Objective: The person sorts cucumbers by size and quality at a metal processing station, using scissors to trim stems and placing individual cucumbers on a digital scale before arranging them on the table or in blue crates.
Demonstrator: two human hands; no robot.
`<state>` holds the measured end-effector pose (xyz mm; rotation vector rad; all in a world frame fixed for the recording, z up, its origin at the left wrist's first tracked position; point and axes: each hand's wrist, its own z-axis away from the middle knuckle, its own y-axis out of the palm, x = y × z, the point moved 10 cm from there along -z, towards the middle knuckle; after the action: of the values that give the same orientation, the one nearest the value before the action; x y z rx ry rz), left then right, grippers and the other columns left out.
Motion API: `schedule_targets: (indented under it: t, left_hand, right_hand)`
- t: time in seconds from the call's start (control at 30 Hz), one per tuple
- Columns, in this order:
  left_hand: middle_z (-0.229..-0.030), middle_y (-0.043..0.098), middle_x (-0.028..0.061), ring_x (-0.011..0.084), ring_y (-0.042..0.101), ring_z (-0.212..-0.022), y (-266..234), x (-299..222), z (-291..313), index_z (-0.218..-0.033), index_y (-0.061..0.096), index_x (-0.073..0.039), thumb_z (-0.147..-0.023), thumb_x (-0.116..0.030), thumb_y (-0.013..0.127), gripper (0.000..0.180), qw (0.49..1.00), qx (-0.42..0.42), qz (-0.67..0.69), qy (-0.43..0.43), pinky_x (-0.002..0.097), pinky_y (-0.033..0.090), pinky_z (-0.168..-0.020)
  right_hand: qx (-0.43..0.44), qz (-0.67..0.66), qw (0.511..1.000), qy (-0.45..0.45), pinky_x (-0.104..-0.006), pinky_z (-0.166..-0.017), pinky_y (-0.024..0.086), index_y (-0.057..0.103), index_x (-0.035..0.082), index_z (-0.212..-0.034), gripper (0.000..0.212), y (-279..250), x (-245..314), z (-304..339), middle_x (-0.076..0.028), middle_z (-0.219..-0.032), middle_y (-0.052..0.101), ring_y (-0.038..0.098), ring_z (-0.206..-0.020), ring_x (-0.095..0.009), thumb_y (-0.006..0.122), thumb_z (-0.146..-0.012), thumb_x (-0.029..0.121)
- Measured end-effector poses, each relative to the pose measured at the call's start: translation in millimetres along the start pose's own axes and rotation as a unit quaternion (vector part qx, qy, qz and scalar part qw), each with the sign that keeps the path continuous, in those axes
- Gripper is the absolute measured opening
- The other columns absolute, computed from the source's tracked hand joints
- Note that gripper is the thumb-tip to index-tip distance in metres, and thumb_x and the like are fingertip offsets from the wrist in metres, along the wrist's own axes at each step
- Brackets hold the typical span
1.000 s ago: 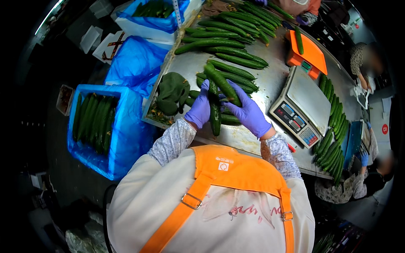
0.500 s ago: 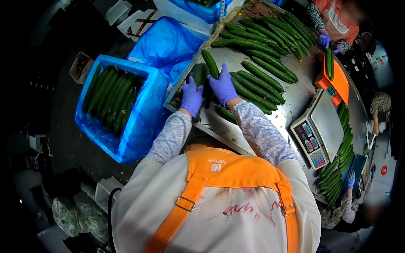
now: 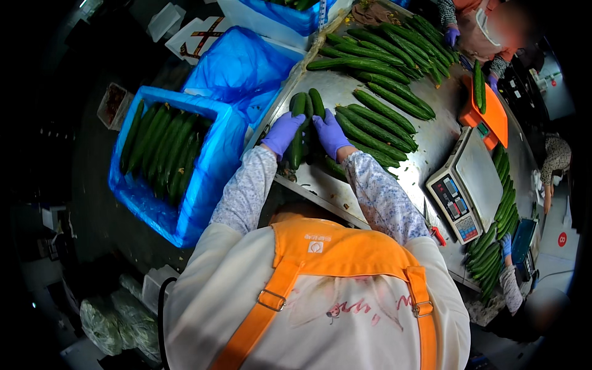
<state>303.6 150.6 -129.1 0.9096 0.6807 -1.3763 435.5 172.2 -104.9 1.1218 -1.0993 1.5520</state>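
Both my hands wear purple gloves and work at the left edge of a metal table [image 3: 336,191]. My left hand [image 3: 282,133] is closed on the side of a long green cucumber [image 3: 296,148]. Opposite it, my right hand [image 3: 332,133] grips another cucumber [image 3: 317,102], whose far end sticks out past the fingers. A darker cucumber lies between the two, partly hidden. Just right of my right hand lies a row of cucumbers [image 3: 382,126]. Further off is a larger pile of cucumbers [image 3: 401,46].
On my left stands a blue-lined box [image 3: 213,209] holding several cucumbers, with another blue liner [image 3: 234,68] behind it. A white scale [image 3: 453,197] and an orange scale [image 3: 491,126] are on the right, near more cucumbers [image 3: 490,256]. Co-workers' gloved hands [image 3: 452,36] show beyond.
My left hand has shifted slightly up and now holds a cucumber lying lengthwise between my hands. My right hand moved slightly down and right. The far co-worker's hands have moved away from the orange scale's cucumbers.
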Motion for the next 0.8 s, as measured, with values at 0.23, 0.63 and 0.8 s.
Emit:
schedule_targets:
  t: [0.23,0.63,0.8]
  left_hand:
    - [-0.118,0.062,0.0125,0.0209,0.059,-0.103,-7.1,11.5,-16.5,-0.128,0.053,0.001,-0.099,-0.037,0.051,0.049,0.976,-0.122,0.067,0.166,0.0317,0.047,-0.090]
    - [-0.100,0.067,0.0083,0.0133,0.057,-0.067,-11.6,10.6,18.0,-0.119,0.056,-0.004,-0.097,-0.059,0.041,0.062,0.947,-0.066,0.301,0.090,0.0290,0.053,-0.062]
    - [-0.099,0.069,0.0083,0.0136,0.058,-0.067,30.4,-25.0,38.6,-0.119,0.056,-0.005,-0.100,-0.054,0.039,0.055,0.933,0.041,0.334,0.127,0.0281,0.053,-0.066]
  right_hand:
    - [0.034,0.152,0.988,-0.021,-0.0425,-0.104,0.039,0.012,-0.008,-0.146,0.075,20.8,10.4,11.1,-0.039,-0.133,0.038,0.045,-0.122,-0.049,0.054,-0.095,0.025]
    - [0.133,0.008,0.990,0.043,-0.0308,-0.100,0.040,0.030,0.009,-0.151,0.064,-83.7,48.8,118.7,-0.009,-0.138,0.048,0.051,-0.114,-0.018,0.059,-0.093,0.015]
    - [-0.052,0.381,0.914,-0.132,-0.0346,-0.103,0.039,0.037,0.006,-0.146,0.056,-160.4,44.4,91.2,-0.017,-0.132,0.053,0.051,-0.121,-0.028,0.057,-0.094,0.018]
